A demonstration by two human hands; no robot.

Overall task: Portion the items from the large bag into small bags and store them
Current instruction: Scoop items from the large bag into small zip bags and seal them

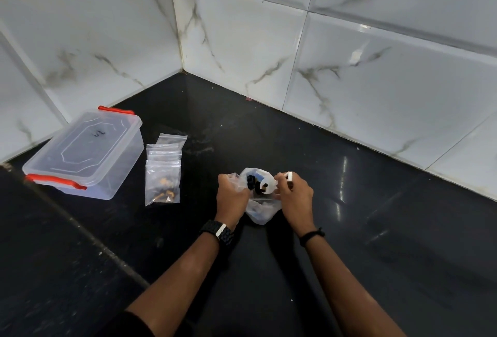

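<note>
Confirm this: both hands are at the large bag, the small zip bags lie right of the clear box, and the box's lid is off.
Not quite: the head view shows the clear box with its lid on, red clips at both ends. The rest holds: both hands at the large bag, small zip bags right of the box.

A: What is the glossy black stone table (pixel 269 132) like?

B: Polished and smooth, throwing back light, as do the shiny white marble-look wall tiles (pixel 376 73).

A: And the clear rectangular plastic box with red clips (pixel 86 152)?

B: Smooth, slightly frosted plastic. The small clear zip bags (pixel 163 172) are thin glossy film; the crinkled translucent large bag (pixel 262 207) looks softer, cloudier plastic.
</note>
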